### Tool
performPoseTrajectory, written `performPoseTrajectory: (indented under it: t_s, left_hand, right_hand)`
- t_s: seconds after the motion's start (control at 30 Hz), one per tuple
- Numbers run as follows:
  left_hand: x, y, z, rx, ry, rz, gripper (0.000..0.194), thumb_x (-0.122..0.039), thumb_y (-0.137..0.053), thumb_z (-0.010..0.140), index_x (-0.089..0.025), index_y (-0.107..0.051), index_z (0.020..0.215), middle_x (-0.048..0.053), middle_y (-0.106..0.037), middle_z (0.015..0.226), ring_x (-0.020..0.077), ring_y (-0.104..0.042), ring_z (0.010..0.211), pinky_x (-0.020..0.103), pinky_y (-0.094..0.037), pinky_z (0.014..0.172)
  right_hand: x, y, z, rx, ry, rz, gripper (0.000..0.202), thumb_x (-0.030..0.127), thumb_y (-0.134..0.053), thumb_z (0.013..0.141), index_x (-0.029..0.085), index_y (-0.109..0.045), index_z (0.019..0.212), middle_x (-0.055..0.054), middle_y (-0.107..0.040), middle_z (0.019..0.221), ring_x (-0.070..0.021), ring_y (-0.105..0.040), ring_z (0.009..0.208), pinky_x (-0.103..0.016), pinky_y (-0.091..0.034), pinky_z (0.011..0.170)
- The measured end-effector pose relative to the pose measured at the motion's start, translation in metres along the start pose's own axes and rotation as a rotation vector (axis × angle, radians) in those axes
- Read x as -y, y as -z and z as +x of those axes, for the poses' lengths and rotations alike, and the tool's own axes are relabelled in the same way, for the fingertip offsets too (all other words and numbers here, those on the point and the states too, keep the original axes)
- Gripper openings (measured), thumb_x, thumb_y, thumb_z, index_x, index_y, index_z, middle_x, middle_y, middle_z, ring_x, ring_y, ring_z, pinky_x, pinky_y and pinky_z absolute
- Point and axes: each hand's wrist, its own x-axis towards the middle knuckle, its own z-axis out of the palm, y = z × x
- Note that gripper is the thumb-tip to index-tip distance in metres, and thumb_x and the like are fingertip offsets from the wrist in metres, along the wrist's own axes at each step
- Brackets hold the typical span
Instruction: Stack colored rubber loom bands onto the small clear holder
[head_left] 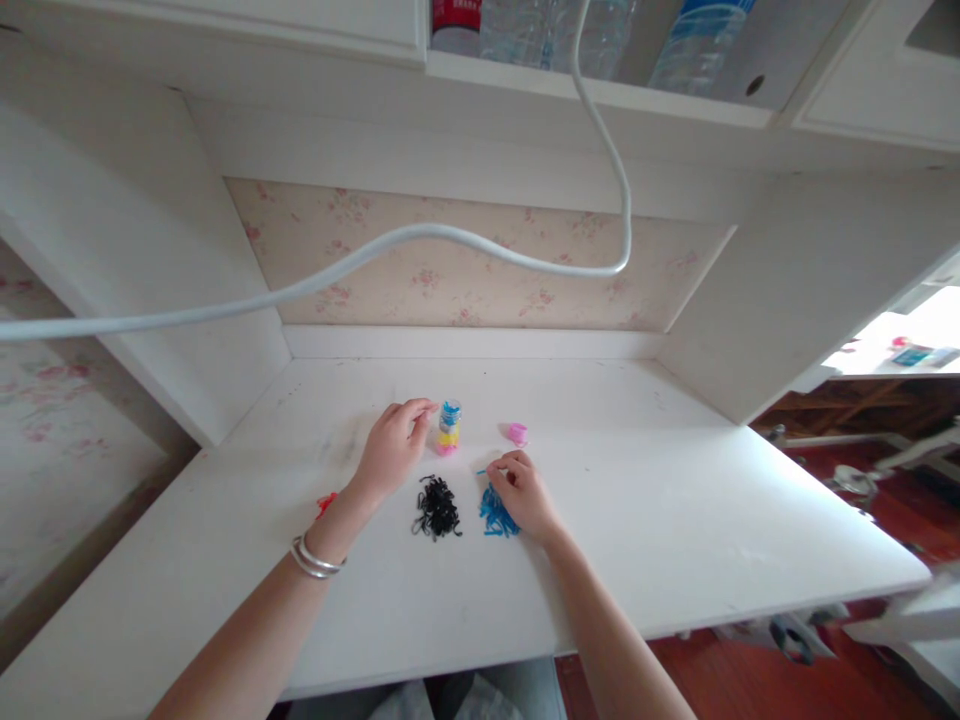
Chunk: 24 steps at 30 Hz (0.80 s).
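A small clear jar (449, 424) stands upright, with pink, yellow and blue layers inside. My left hand (394, 445) is at its left side, fingers bent together with the tips by the jar's rim; whether they touch it or hold something small is unclear. My right hand (523, 492) reaches over a pile of blue rubber bands (495, 515), its fingertips pinched at the pile's upper edge, where a blue band shows. A pile of black rubber bands (437, 508) lies between my hands. Some red bands (325, 503) lie partly hidden behind my left wrist.
A pink cap (517, 433) lies right of the jar on the white desk (637, 530). A white cable (420, 232) hangs across the view in front. Overhead is a shelf (600, 90) with plastic bottles (697, 45). Side panels bound the desk left and right.
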Motion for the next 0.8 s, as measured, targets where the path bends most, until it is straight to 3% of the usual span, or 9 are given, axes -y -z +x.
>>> performPoseTrajectory:
  t_s: [0.13, 0.23, 0.37, 0.5, 0.6, 0.8]
  left_hand:
    - [0.004, -0.001, -0.02, -0.025, 0.084, -0.049, 0.025, -0.034, -0.041, 0.092, -0.022, -0.062, 0.1, 0.002, -0.069, 0.097, 0.0148, -0.062, 0.08, 0.027, -0.048, 0.076]
    - [0.003, -0.009, -0.036, 0.055, 0.067, -0.08, 0.023, -0.033, -0.043, 0.092, -0.021, -0.061, 0.099, 0.002, -0.068, 0.093, 0.0131, -0.06, 0.072, 0.025, -0.047, 0.07]
    - [-0.004, -0.026, -0.054, 0.207, -0.037, -0.061, 0.017, -0.03, -0.053, 0.087, -0.022, -0.062, 0.098, 0.002, -0.066, 0.094, 0.0151, -0.059, 0.083, 0.027, -0.045, 0.077]
    - [-0.015, -0.035, -0.066, 0.333, -0.153, 0.098, 0.012, -0.032, -0.06, 0.082, -0.022, -0.066, 0.089, 0.003, -0.066, 0.09, 0.0197, -0.056, 0.092, 0.034, -0.04, 0.084]
    - [-0.024, -0.034, -0.073, 0.382, -0.24, 0.237, 0.015, -0.033, -0.057, 0.085, -0.022, -0.066, 0.088, 0.005, -0.064, 0.089, 0.0212, -0.053, 0.092, 0.038, -0.036, 0.082]
    - [-0.035, -0.038, -0.081, 0.476, -0.399, 0.355, 0.018, -0.035, -0.057, 0.085, -0.019, -0.062, 0.083, 0.006, -0.06, 0.087, 0.0219, -0.049, 0.091, 0.04, -0.032, 0.08]
  right_hand:
    - [0.002, 0.001, 0.0, -0.015, -0.011, 0.012, 0.037, 0.052, -0.051, 0.083, 0.02, -0.069, 0.081, -0.006, -0.059, 0.086, -0.0109, -0.049, 0.059, -0.026, -0.045, 0.057]
    - [0.002, -0.002, 0.0, -0.034, -0.018, 0.024, 0.037, 0.053, -0.051, 0.083, 0.02, -0.069, 0.08, -0.006, -0.058, 0.087, -0.0104, -0.049, 0.059, -0.026, -0.044, 0.056]
    - [0.002, -0.008, 0.002, -0.075, -0.057, 0.037, 0.036, 0.053, -0.054, 0.081, 0.02, -0.068, 0.077, -0.003, -0.056, 0.085, -0.0093, -0.048, 0.057, -0.026, -0.042, 0.057]
    - [0.008, -0.007, 0.008, -0.112, -0.104, 0.101, 0.032, 0.048, -0.055, 0.08, 0.019, -0.068, 0.075, -0.003, -0.055, 0.084, -0.01, -0.05, 0.061, -0.026, -0.043, 0.059]
    - [0.022, -0.002, 0.019, -0.14, -0.102, 0.142, 0.029, 0.045, -0.057, 0.08, 0.019, -0.067, 0.075, -0.003, -0.055, 0.087, -0.01, -0.05, 0.064, -0.025, -0.042, 0.058]
    - [0.069, 0.008, 0.056, -0.215, 0.042, 0.14, 0.028, 0.045, -0.057, 0.082, 0.019, -0.068, 0.078, -0.002, -0.053, 0.087, -0.0088, -0.048, 0.063, -0.023, -0.04, 0.057]
